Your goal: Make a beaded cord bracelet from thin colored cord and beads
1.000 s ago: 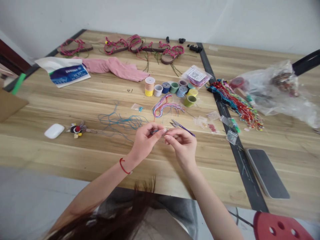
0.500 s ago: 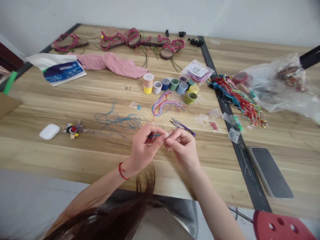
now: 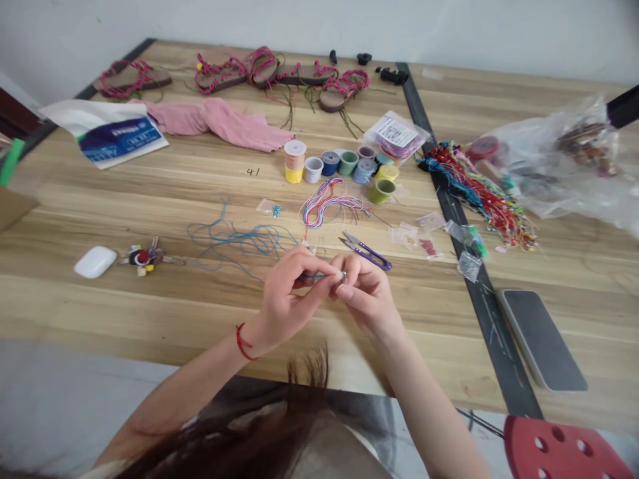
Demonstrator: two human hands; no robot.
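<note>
This was a handicraft workshop: a long pale-wood worktable [image 3: 124, 199] held small coloured thread spools [image 3: 330, 163], brown sandals laced with pink cord [image 3: 219, 74], and clear plastic bead packets [image 3: 402, 234].

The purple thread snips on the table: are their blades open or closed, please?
Open: the thread snips lie near the right hand, and their two metal blades spread in a V with a gap at the tips.
</note>
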